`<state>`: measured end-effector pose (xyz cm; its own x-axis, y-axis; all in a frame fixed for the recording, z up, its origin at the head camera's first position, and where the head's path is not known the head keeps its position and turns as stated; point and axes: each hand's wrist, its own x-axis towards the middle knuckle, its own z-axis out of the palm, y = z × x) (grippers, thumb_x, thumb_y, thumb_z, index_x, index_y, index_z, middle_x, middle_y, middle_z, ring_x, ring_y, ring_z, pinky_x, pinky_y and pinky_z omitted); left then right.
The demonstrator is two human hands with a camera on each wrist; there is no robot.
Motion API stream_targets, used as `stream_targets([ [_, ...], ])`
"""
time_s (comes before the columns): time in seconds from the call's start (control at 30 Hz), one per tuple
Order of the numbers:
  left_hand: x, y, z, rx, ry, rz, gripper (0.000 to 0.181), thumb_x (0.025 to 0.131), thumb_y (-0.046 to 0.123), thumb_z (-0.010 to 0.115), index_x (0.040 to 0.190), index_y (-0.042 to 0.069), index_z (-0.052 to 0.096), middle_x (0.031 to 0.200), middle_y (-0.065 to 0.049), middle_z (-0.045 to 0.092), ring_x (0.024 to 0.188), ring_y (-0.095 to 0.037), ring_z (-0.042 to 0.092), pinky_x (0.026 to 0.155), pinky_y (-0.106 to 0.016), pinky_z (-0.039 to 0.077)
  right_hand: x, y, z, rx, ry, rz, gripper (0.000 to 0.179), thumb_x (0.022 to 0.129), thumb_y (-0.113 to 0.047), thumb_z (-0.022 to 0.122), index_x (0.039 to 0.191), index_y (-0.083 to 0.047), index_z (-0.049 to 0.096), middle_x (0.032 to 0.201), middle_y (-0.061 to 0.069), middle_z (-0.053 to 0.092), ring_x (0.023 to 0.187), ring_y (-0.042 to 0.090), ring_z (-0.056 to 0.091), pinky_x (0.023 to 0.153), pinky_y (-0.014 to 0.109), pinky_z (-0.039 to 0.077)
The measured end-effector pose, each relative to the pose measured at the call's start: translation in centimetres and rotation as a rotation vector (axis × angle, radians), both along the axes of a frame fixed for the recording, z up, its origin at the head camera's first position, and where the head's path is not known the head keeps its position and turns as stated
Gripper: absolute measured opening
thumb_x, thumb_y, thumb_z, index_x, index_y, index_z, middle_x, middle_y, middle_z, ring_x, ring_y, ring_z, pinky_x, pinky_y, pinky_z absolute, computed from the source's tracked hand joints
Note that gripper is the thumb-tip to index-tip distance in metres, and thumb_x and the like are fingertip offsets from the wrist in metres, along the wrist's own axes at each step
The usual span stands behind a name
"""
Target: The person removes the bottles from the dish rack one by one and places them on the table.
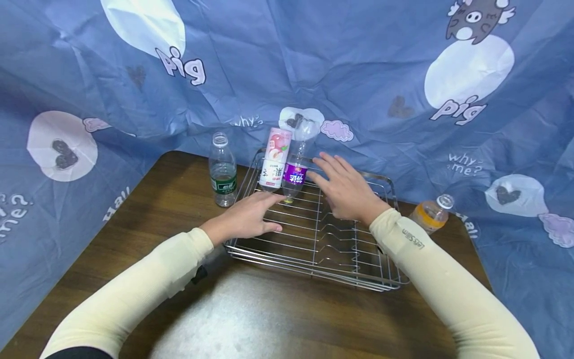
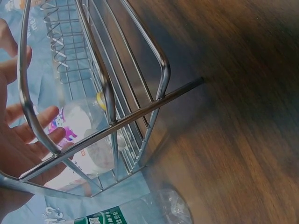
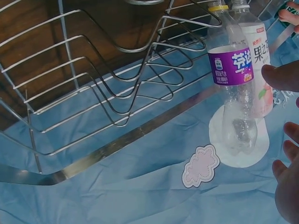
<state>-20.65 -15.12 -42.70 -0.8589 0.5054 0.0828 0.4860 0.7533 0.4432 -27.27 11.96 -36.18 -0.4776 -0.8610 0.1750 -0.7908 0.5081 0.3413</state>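
Observation:
Two plastic bottles lean cap-down at the far left of a wire dish rack [image 1: 316,227]. One has a white and pink peach label [image 1: 274,159]; the other, a clear one with a purple label [image 1: 294,173], has its yellow cap [image 3: 218,8] at the low end. My left hand [image 1: 248,214] is over the rack's left side, fingers extended, fingertips just in front of the two bottles. To their right, my right hand [image 1: 343,187] hovers above the rack with fingers spread loosely, fingertips close to the purple-labelled bottle. Neither hand grips anything.
An uncapped clear bottle with a green label [image 1: 224,184] stands left of the rack on the wooden table [image 1: 134,234]. Right of the rack is a bottle with an orange band [image 1: 429,214], partly behind my right sleeve. A blue printed cloth [image 1: 269,60] hangs behind the table.

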Motion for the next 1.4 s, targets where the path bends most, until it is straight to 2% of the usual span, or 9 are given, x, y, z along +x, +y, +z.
stream_targets([
  [0.4, -0.2, 0.1, 0.1, -0.006, -0.011, 0.006, 0.079, 0.088, 0.046, 0.077, 0.153, 0.014, 0.044, 0.149, -0.016, 0.05, 0.138, -0.033, 0.045, 0.115, -0.05, 0.035, -0.3, -0.5, -0.3, 0.008, -0.022, 0.0, 0.07, 0.079, -0.006, 0.068, 0.146, -0.009, 0.048, 0.156, 0.022, 0.037, 0.15, 0.038, 0.021, 0.124, 0.048, 0.007],
  [0.67, 0.1, -0.1, -0.1, 0.015, -0.004, 0.019, 0.078, 0.087, 0.045, 0.077, 0.151, 0.013, 0.046, 0.147, -0.016, 0.052, 0.136, -0.032, 0.046, 0.114, -0.05, 0.037, -0.4, -0.8, -0.8, 0.024, -0.022, -0.013, 0.078, 0.072, -0.007, 0.075, 0.146, -0.01, 0.049, 0.156, 0.021, 0.036, 0.15, 0.037, 0.021, 0.123, 0.051, 0.014],
  [0.87, 0.5, -0.1, -0.5, 0.03, -0.028, 0.023, 0.078, 0.088, 0.045, 0.077, 0.151, 0.012, 0.046, 0.146, -0.017, 0.052, 0.135, -0.033, 0.047, 0.112, -0.05, 0.039, -0.3, -1.2, -1.3, 0.048, -0.025, 0.003, 0.083, 0.068, -0.009, 0.077, 0.146, -0.009, 0.048, 0.156, 0.021, 0.036, 0.149, 0.038, 0.023, 0.121, 0.054, 0.02],
  [1.13, 0.5, 0.1, -0.3, 0.03, -0.019, 0.034, 0.078, 0.088, 0.045, 0.078, 0.151, 0.013, 0.047, 0.146, -0.016, 0.053, 0.135, -0.033, 0.048, 0.112, -0.05, 0.04, -0.5, -1.4, -1.5, 0.05, -0.026, 0.001, 0.09, 0.066, -0.011, 0.079, 0.149, -0.007, 0.046, 0.157, 0.019, 0.035, 0.15, 0.037, 0.022, 0.123, 0.052, 0.013],
  [1.3, 0.3, 0.1, -0.3, 0.027, -0.013, 0.035, 0.077, 0.087, 0.045, 0.078, 0.151, 0.013, 0.047, 0.146, -0.016, 0.052, 0.135, -0.033, 0.048, 0.112, -0.051, 0.04, -0.8, -1.3, -1.6, 0.048, -0.005, 0.01, 0.087, 0.067, -0.01, 0.078, 0.148, -0.007, 0.048, 0.156, 0.02, 0.037, 0.149, 0.038, 0.024, 0.122, 0.054, 0.015],
  [1.4, 0.2, 0.1, -0.3, 0.032, -0.008, 0.035, 0.077, 0.087, 0.045, 0.078, 0.151, 0.013, 0.047, 0.146, -0.016, 0.053, 0.135, -0.032, 0.048, 0.112, -0.05, 0.039, -1.0, -1.3, -1.5, 0.051, 0.002, 0.006, 0.087, 0.067, -0.01, 0.078, 0.148, -0.008, 0.048, 0.157, 0.019, 0.037, 0.149, 0.038, 0.023, 0.123, 0.053, 0.012],
])
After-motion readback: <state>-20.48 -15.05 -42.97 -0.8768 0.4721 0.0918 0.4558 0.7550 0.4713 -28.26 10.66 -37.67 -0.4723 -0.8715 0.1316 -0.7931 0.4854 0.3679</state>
